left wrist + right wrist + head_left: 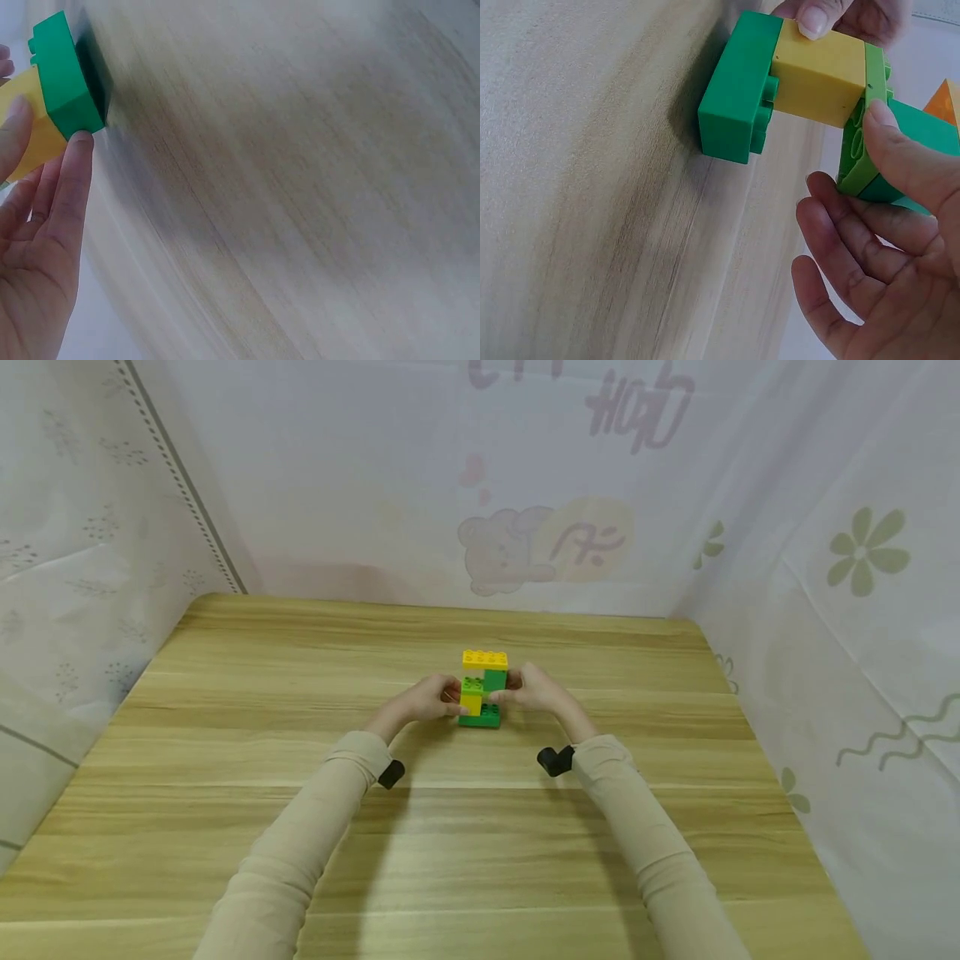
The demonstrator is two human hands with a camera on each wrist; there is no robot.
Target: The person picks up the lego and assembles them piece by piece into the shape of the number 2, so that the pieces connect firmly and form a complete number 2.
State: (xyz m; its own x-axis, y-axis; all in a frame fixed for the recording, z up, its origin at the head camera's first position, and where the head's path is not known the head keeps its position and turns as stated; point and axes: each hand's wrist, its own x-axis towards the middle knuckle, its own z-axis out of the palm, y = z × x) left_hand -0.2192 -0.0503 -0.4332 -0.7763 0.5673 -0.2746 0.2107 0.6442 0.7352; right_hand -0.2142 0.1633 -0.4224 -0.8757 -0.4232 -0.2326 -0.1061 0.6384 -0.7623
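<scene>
A stack of toy building bricks stands on the wooden table between both hands. Its base is a dark green brick point(478, 722), carrying a yellow brick point(819, 73) at one end. Above come a thin light green brick point(472, 686), an upper dark green brick point(495, 680) and a yellow top brick point(484, 661). From the left side, my left hand point(431, 699) pinches the lower yellow brick, one finger touching the base's end. My right hand point(534, 687) holds the overhanging light green brick, thumb on its edge and fingers around the far side, partly hidden.
The wooden table point(465, 860) extends around the stack on every side. Pale printed cloth point(360, 485) hangs behind the table and along its sides. A black wrist mount point(556, 761) shows at the right cuff, another point(392, 774) at the left.
</scene>
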